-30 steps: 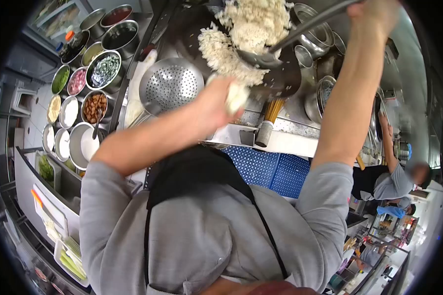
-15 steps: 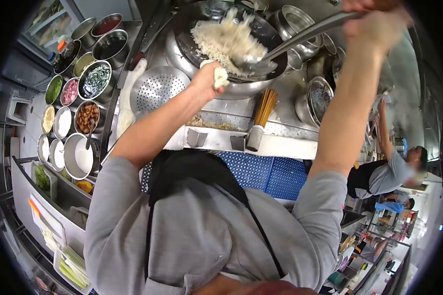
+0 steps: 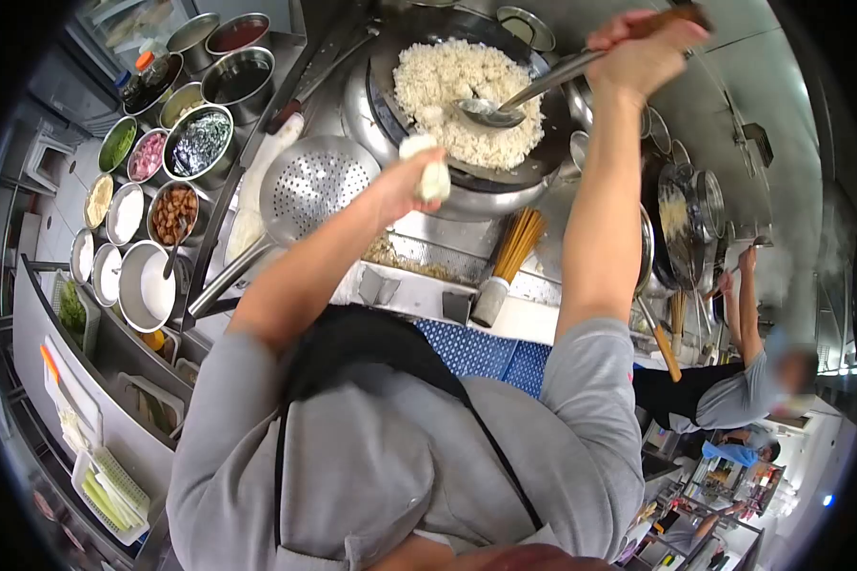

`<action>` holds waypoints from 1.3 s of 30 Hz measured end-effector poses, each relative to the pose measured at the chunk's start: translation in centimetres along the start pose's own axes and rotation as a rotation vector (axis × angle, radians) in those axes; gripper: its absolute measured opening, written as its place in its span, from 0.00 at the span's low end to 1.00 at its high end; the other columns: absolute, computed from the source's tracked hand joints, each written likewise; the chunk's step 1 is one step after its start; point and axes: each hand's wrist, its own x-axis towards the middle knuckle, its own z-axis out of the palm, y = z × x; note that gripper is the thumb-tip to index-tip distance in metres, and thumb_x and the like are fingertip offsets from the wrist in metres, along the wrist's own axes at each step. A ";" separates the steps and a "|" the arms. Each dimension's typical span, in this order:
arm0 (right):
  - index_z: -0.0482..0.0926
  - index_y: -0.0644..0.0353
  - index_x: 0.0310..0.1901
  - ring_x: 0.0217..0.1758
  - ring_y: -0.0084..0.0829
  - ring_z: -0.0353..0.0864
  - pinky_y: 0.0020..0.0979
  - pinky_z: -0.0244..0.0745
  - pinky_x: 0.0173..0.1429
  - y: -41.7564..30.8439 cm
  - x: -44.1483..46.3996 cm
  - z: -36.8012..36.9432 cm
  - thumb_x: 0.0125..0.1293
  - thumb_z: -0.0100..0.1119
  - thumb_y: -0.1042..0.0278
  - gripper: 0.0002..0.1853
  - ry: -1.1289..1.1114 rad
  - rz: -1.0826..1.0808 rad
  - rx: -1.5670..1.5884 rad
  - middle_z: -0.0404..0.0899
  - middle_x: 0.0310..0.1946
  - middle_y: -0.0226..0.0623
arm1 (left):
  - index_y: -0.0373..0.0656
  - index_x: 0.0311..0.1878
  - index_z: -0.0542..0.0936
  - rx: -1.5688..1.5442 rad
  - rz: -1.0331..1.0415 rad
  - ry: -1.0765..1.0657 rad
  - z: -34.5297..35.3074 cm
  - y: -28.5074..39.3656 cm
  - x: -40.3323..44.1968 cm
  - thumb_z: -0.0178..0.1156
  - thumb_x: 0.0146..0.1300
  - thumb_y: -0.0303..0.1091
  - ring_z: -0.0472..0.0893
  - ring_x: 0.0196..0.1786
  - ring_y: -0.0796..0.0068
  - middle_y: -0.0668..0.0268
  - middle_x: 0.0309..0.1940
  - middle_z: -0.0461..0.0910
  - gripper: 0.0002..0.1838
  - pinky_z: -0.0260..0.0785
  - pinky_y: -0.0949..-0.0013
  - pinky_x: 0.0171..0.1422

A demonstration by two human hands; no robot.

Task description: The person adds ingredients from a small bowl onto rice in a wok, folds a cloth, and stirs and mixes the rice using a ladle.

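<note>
The left hand (image 3: pixel 405 187) is clamping a folded white cloth (image 3: pixel 434 181) at the near left edge of the wok (image 3: pixel 383 78), while the right hand (image 3: pixel 643 62), well apart from it, is closing around the handle of a ladle (image 3: pixel 490 115) whose bowl is resting in the middle of the rice (image 3: pixel 428 86) inside the wok. A strainer (image 3: pixel 319 186) is lying just left of the wok, partly behind the left forearm, and a bamboo brush (image 3: pixel 519 247) is lying across the near edge of the stove (image 3: pixel 428 233), its bristles pointing towards the wok
</note>
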 end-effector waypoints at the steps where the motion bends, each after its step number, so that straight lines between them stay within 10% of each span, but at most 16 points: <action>1: 0.67 0.58 0.25 0.12 0.28 0.62 0.32 0.59 0.17 -1.1 0.2 -0.6 0.54 0.34 0.10 0.46 -0.060 -0.062 0.125 0.63 0.11 0.32 | 0.47 0.43 0.81 0.028 0.039 0.030 0.4 -0.8 -2.1 0.69 0.55 0.38 0.83 0.33 0.72 0.69 0.28 0.81 0.13 0.77 0.65 0.35; 3: 0.67 0.58 0.24 0.12 0.28 0.62 0.32 0.59 0.17 0.7 -0.8 -0.2 0.54 0.34 0.10 0.46 -0.063 -0.171 0.125 0.62 0.11 0.32 | 0.42 0.52 0.79 0.472 0.279 -0.117 -0.4 -2.3 -4.1 0.71 0.52 0.35 0.84 0.39 0.70 0.66 0.37 0.83 0.22 0.78 0.63 0.45; 7: 0.67 0.57 0.22 0.11 0.29 0.61 0.32 0.60 0.17 7.4 -1.4 1.0 0.52 0.30 0.09 0.47 0.036 -0.086 -0.152 0.62 0.11 0.32 | 0.41 0.49 0.78 1.271 1.480 -0.057 2.2 -0.9 -3.8 0.72 0.42 0.41 0.80 0.45 0.52 0.54 0.35 0.81 0.29 0.66 0.54 0.59; 10: 0.67 0.55 0.22 0.09 0.30 0.60 0.33 0.61 0.15 3.0 2.0 1.6 0.50 0.27 0.08 0.47 -0.089 0.032 -0.109 0.62 0.10 0.33 | 0.41 0.46 0.77 1.597 1.001 -0.112 2.9 -0.3 -1.6 0.71 0.42 0.42 0.80 0.44 0.52 0.54 0.35 0.82 0.27 0.63 0.56 0.58; 14: 0.66 0.54 0.22 0.08 0.31 0.59 0.36 0.60 0.12 2.3 -2.4 1.9 0.50 0.25 0.07 0.47 -0.200 -0.170 0.308 0.61 0.08 0.34 | 0.41 0.46 0.76 1.560 1.094 -0.087 2.0 -1.2 -0.4 0.72 0.42 0.41 0.80 0.45 0.51 0.53 0.34 0.82 0.27 0.63 0.55 0.56; 21: 0.65 0.58 0.23 0.13 0.29 0.58 0.33 0.59 0.20 -0.7 2.1 0.3 0.58 0.33 0.12 0.45 0.193 0.177 -0.184 0.60 0.12 0.34 | 0.40 0.44 0.77 1.467 1.143 -0.142 1.2 -0.8 0.2 0.72 0.41 0.40 0.81 0.43 0.52 0.52 0.32 0.82 0.26 0.62 0.57 0.57; 25: 0.66 0.57 0.23 0.11 0.27 0.57 0.32 0.58 0.16 -5.3 -5.1 1.9 0.50 0.29 0.07 0.48 -0.120 -0.096 0.123 0.58 0.10 0.31 | 0.40 0.42 0.77 1.461 1.200 -0.141 1.1 -0.8 0.0 0.71 0.41 0.40 0.81 0.42 0.53 0.53 0.31 0.81 0.25 0.62 0.57 0.56; 29: 0.66 0.56 0.22 0.10 0.28 0.62 0.31 0.61 0.16 7.0 -4.7 -0.1 0.51 0.27 0.08 0.47 0.136 -0.091 -0.054 0.60 0.09 0.30 | 0.40 0.42 0.77 1.476 1.197 -0.150 1.3 -0.2 0.2 0.71 0.41 0.41 0.81 0.42 0.53 0.53 0.30 0.81 0.25 0.62 0.57 0.55; 35: 0.63 0.55 0.20 0.12 0.26 0.50 0.29 0.44 0.19 -5.8 -1.2 1.8 0.51 0.34 0.07 0.46 -0.051 0.099 0.060 0.52 0.10 0.28 | 0.41 0.42 0.77 1.517 1.184 -0.192 0.8 -0.5 0.4 0.71 0.41 0.41 0.81 0.43 0.54 0.54 0.31 0.81 0.25 0.62 0.56 0.56; 39: 0.63 0.56 0.21 0.11 0.29 0.51 0.32 0.47 0.17 3.8 -7.1 1.6 0.43 0.31 0.03 0.50 0.237 -0.161 -0.104 0.57 0.10 0.30 | 0.40 0.46 0.75 1.556 1.151 -0.199 0.7 -0.9 -0.1 0.73 0.41 0.41 0.79 0.46 0.53 0.54 0.34 0.80 0.29 0.62 0.56 0.57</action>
